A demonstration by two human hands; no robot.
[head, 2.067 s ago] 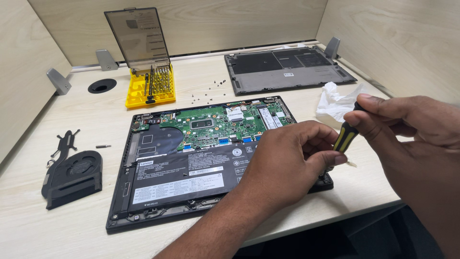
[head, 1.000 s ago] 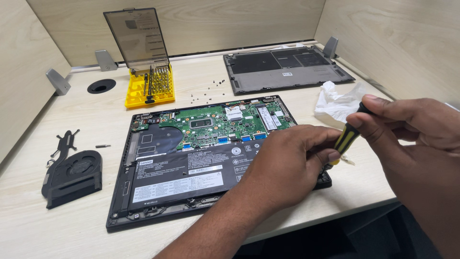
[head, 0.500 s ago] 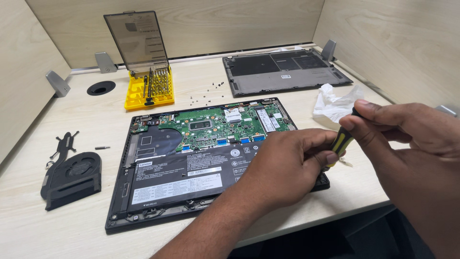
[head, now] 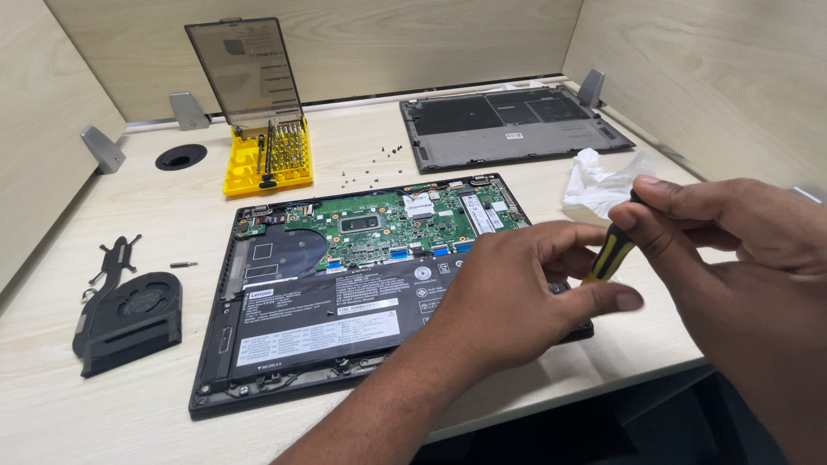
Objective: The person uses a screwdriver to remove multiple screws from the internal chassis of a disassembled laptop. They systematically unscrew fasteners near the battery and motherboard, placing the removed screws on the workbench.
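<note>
An opened dark laptop (head: 284,327) lies bottom-up in front of me, its green circuit board (head: 388,226) and black battery (head: 327,314) exposed. My right hand (head: 732,250) grips a small yellow-and-black screwdriver (head: 609,252) by its top, just over the laptop's right edge. My left hand (head: 508,297) rests over the laptop's right part. Its thumb and forefinger lie on either side of the screwdriver's lower end. The tip is hidden behind the forefinger, so I cannot tell whether those fingers pinch it.
A removed black fan with heat pipe (head: 125,310) lies at the left, a loose bit (head: 183,264) beside it. At the back stand a yellow bit case with raised lid (head: 267,155), scattered screws (head: 375,164) and the laptop's bottom cover (head: 508,125). A crumpled white tissue (head: 603,181) lies right.
My left thumb and forefinger have spread a little around the screwdriver's lower end. My right hand with the screwdriver has barely shifted.
</note>
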